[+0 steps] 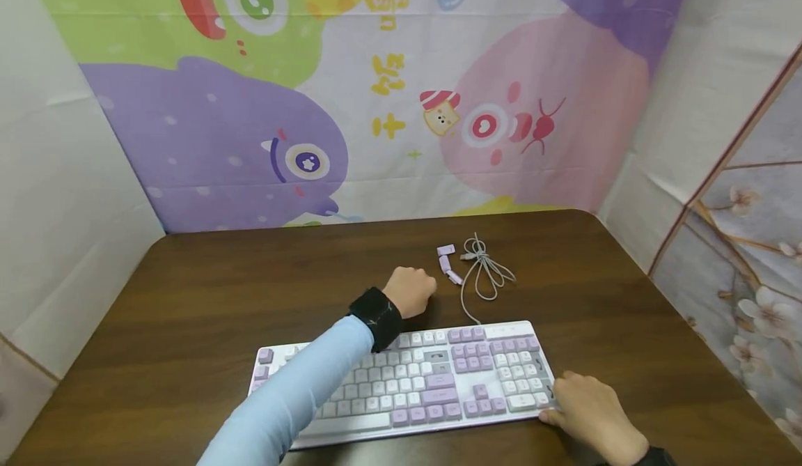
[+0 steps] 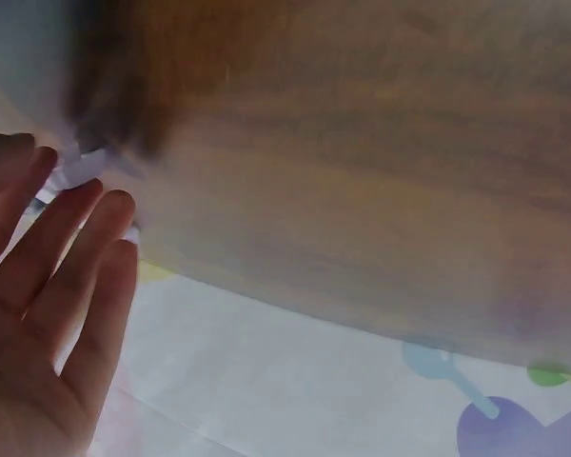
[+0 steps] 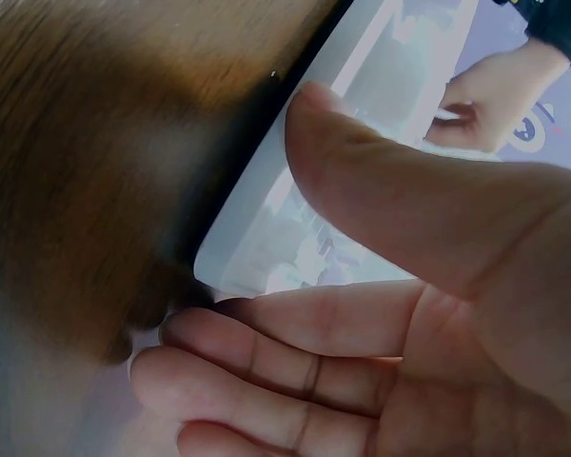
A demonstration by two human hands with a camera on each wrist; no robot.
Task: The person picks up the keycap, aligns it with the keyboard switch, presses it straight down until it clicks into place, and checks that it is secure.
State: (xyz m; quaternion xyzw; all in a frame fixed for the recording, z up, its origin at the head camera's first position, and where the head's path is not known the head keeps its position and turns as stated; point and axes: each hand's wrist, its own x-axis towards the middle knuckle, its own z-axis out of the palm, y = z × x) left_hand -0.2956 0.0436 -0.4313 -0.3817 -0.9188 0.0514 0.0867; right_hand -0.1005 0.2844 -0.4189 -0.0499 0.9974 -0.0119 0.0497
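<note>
A white and lilac keyboard (image 1: pixel 351 423) lies on the brown table. My left hand (image 1: pixel 410 290) reaches over it to the table behind its back edge. In the left wrist view that hand's fingertips pinch a small pale lilac piece (image 2: pixel 81 169), apparently a keycap; its far side is hidden. My right hand (image 1: pixel 592 410) grips the keyboard's front right corner, with the thumb (image 3: pixel 314 124) against the edge and the fingers along the side. Loose lilac keycaps (image 1: pixel 445 264) lie just right of my left hand. Grey gaps (image 1: pixel 437 356) show among the keys at the right.
A pale coiled cable (image 1: pixel 485 267) runs from the keyboard's back edge and lies behind it. The wooden table (image 1: pixel 250 278) meets a cartoon-printed cloth (image 1: pixel 388 173) at the back. White panels (image 1: pixel 69 173) stand at the sides. My left sleeve (image 1: pixel 288 389) covers part of the keys.
</note>
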